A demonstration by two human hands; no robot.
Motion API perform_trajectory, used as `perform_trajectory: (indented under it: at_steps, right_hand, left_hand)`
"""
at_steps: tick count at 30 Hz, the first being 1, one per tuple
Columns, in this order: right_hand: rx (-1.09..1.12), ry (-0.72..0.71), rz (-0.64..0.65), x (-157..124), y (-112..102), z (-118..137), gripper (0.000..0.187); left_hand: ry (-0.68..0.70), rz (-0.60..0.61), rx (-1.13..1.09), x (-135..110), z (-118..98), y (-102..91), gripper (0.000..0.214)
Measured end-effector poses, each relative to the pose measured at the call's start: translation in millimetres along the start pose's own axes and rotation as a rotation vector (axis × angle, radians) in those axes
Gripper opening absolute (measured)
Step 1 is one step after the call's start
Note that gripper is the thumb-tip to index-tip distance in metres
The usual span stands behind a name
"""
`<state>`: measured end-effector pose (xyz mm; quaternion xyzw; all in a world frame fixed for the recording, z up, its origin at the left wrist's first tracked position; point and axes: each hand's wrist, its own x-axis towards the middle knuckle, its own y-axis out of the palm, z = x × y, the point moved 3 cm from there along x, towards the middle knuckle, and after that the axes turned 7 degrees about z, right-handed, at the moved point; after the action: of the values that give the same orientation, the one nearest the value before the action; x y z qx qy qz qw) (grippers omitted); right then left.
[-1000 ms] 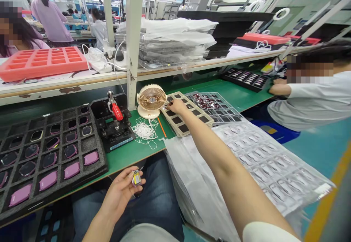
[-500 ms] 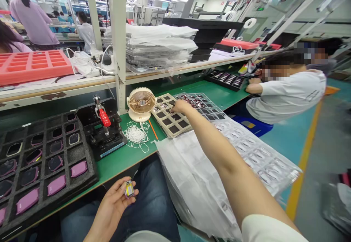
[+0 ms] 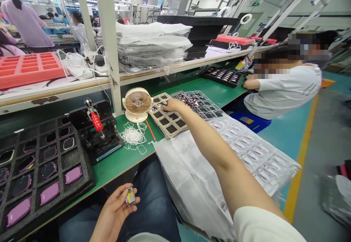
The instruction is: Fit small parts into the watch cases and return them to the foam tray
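My left hand [image 3: 116, 211] is over my lap and pinches a small purple watch case [image 3: 130, 197] between thumb and fingers. My right arm stretches across the green bench. My right hand [image 3: 171, 105] rests on the beige compartment tray [image 3: 167, 119] beside the small fan [image 3: 137, 104]; its fingers are curled at a far cell, and what they hold, if anything, is too small to see. A clear tray of small dark parts [image 3: 201, 104] lies just right of that hand.
A black foam tray of purple watch cases [image 3: 35, 168] sits at the left, with a black press jig with a red handle [image 3: 95, 128] and a heap of white gasket rings [image 3: 133, 136]. Clear blister sheets [image 3: 246, 146] overhang the bench. A co-worker [image 3: 285, 88] leans on the bench at the right.
The view has swung to the right and the bench has shifted left in frame. My right hand stays on the beige tray. My left hand has dropped slightly with the watch case.
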<state>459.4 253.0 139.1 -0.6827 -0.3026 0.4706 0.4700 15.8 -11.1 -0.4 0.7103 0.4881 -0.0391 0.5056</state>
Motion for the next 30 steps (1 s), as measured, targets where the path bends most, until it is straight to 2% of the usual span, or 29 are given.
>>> perform_trajectory:
  at_steps: [4,9,15,18,22,26,30]
  right_hand:
    - [-0.065,-0.063,0.062,-23.6,14.9,-0.6,0.040]
    - [-0.124,-0.143,0.092,-47.7,28.3,-1.9,0.035]
    - [-0.146,-0.090,-0.047,-63.0,15.3,-13.7,0.038]
    - [-0.160,-0.056,-0.109,-68.5,4.8,-33.5,0.037]
    - [-0.182,-0.088,-0.130,-77.9,-1.6,-76.2,0.024]
    - [-0.195,-0.192,-0.154,-90.4,5.4,-114.5,0.028]
    - [-0.180,-0.273,-0.183,-89.2,19.4,-127.5,0.034]
  left_hand:
    - [-0.012,-0.011,-0.008,2.2,3.1,-5.1,0.045]
    - [-0.053,0.000,0.029,5.6,5.2,-1.5,0.043]
    - [-0.039,0.005,0.035,5.7,7.1,1.6,0.043]
    - [-0.044,-0.011,0.018,4.1,10.3,-0.6,0.044]
    - [-0.054,-0.018,-0.001,1.8,14.4,-2.9,0.046]
    - [-0.050,-0.009,-0.004,1.4,16.6,-1.6,0.046]
    - [-0.061,0.004,0.016,3.6,17.5,4.6,0.047]
